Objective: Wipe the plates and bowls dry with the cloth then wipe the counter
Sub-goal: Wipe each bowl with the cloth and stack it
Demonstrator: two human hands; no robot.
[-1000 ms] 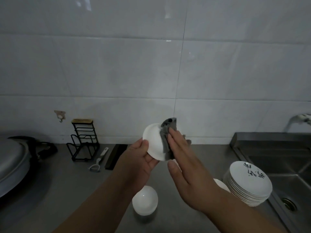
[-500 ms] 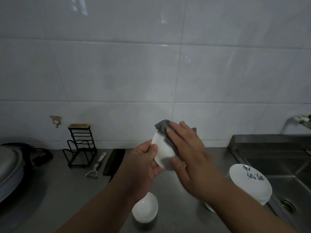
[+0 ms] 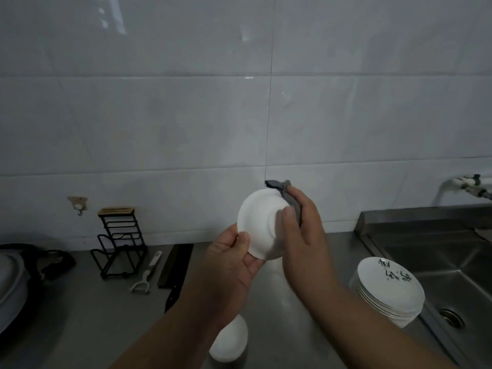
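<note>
My left hand pinches the lower rim of a small white bowl, held up in front of the wall with its underside turned toward me. My right hand holds a grey cloth against the bowl's right side, the thumb resting on the bowl's base. The cloth sticks out above the fingers. Another white bowl lies upside down on the steel counter below my arms. A stack of white plates with dark markings stands at the right.
A steel sink with a drain fills the right side, a tap on the wall above it. A black wire rack, a white peeler and a dark knife lie at the back left. A pot lid sits far left.
The bowl has been turned so its underside faces me. My right hand with the cloth shifted from the front of the bowl to its right side and back.
</note>
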